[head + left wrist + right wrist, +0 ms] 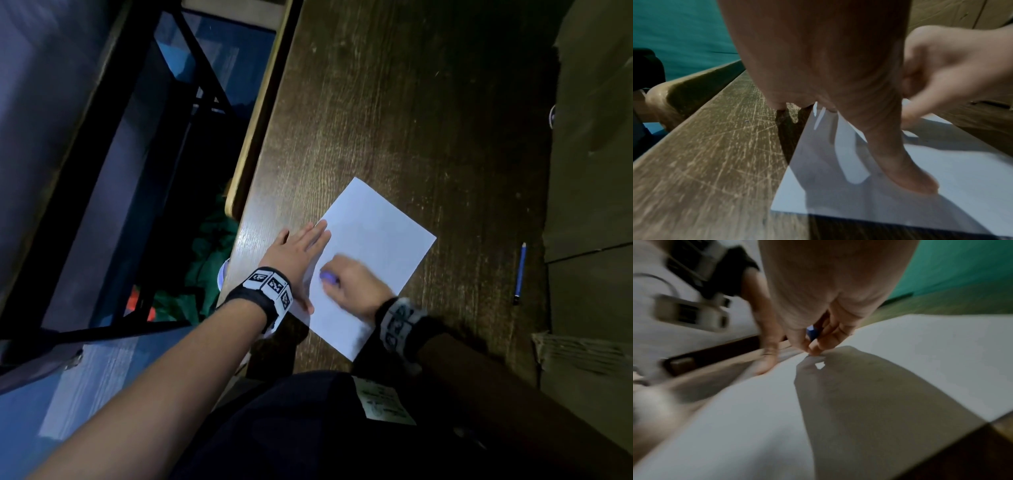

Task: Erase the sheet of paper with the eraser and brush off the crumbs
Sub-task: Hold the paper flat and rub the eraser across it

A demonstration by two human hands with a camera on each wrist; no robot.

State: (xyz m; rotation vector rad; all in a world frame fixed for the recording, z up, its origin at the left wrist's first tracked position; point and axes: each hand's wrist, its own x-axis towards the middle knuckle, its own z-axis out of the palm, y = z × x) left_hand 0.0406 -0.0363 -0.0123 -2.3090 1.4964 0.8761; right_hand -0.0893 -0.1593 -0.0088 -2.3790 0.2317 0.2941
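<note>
Pressing flat with straight fingers, the left hand [299, 253] pins the near-left edge of the white rectangular sheet of paper [371, 246] on the dark scratched wooden desk [411, 120]. The right hand [349, 279], blurred, curls its grip round a small blue-purple eraser [327, 277] held against the sheet. A slim blue pencil [520, 272] lies well apart on the right.

From the left wrist, the thumb [906, 162] lies flat on the smooth paper [941, 186].

From the right wrist, fingertips [813, 348] pinch the blue eraser [811, 333] touching the sheet [920, 353].
</note>
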